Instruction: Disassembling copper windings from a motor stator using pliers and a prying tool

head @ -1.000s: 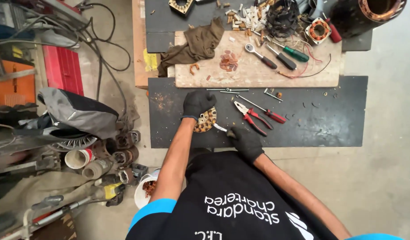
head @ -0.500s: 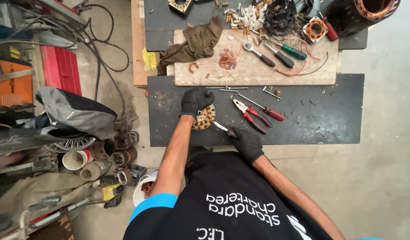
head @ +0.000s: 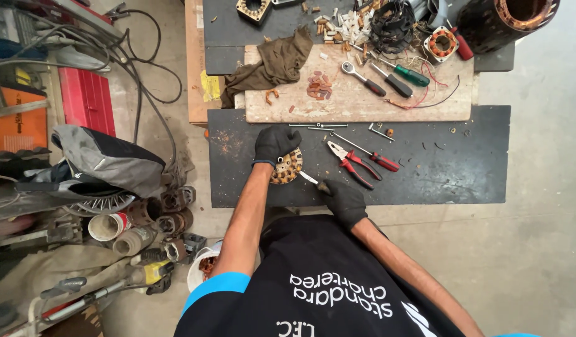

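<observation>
My left hand [head: 273, 144], in a black glove, presses down on a small round motor stator [head: 288, 169] with copper windings, which lies on a black bench top [head: 438, 175]. My right hand [head: 343, 201], also gloved, grips a thin metal hand tool [head: 309, 178] near the bench's front edge. The tool's tip points at the stator's right side.
Red-handled pliers [head: 352, 164] and a red-handled screwdriver [head: 379, 160] lie just right of the stator. Behind is a wooden board [head: 356, 100] with a ratchet, a green screwdriver [head: 407, 73], copper scraps and an olive rag [head: 272, 62]. A large stator [head: 509, 22] stands back right. Motor parts and cables crowd the floor at left.
Both hands stay on the stator and the tool in nearly the same place. The view has shifted only slightly.
</observation>
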